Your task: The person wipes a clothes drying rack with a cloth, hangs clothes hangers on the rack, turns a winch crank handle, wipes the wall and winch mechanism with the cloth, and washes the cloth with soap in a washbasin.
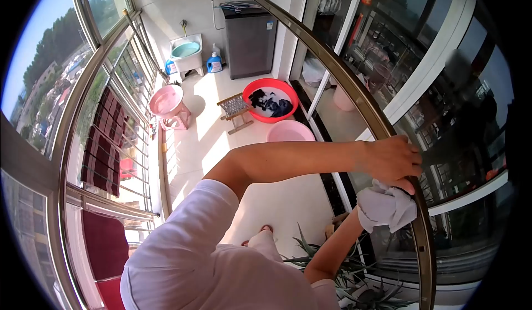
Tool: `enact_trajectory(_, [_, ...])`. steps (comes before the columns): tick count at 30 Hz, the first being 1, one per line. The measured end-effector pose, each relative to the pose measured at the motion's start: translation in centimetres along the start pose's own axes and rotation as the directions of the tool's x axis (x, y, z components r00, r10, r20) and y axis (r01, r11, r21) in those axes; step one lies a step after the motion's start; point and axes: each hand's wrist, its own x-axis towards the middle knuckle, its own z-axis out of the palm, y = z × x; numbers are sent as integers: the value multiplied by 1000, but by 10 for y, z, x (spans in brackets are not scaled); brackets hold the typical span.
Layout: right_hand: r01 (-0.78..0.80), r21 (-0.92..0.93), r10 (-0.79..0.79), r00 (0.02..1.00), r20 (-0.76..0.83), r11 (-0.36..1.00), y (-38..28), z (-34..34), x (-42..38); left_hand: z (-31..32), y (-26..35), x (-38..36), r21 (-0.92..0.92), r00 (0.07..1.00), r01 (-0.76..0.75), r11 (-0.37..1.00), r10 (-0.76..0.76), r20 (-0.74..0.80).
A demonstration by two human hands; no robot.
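My left arm reaches across to the right, and my left hand [394, 160] is closed over a long bronze-coloured metal rail [354, 85], fingers curled on its far side. Just below it, a white cloth [386, 206] is bunched against the rail. My right hand is at this cloth, with its fingers mostly hidden in the folds; only the forearm [338, 246] shows plainly beneath. The rail curves from the back wall to the lower right, close to the glass doors [443, 121].
Dark clothes soak in a red basin [295, 108], beside a wooden washboard stand [235, 108] and a pink basin [289, 131]. A grey washing machine [249, 44] and sink [188, 60] stand at the back. Spiky plants [354, 277] sit below my right arm; barred windows line the left.
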Motion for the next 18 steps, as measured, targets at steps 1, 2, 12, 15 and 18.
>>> enact_trajectory(1, [-37, 103, 32, 998, 50, 994, -9, 28, -4, -1, -1, 1, -25, 1000, -7, 1000, 6, -18])
enact_trajectory(2, [-80, 194, 61, 993, 103, 978, -18, 54, -10, -4, -3, 0, -23, 1000, 15, 1000, -14, 14])
enact_trajectory(12, [-493, 605, 85, 813, 576, 625, -94, 307, -19, -25, -90, -38, -29, 975, 148, 989, -141, 171])
enact_trajectory(15, [-606, 642, -6, 725, 688, 469, -123, 383, -13, -32, -109, -44, -53, 972, 138, 989, -125, 197])
enact_trajectory(18, [-729, 582, -166, 563, 809, 362, -150, 463, -19, -40, -132, -57, -129, 999, 38, 991, -34, 37])
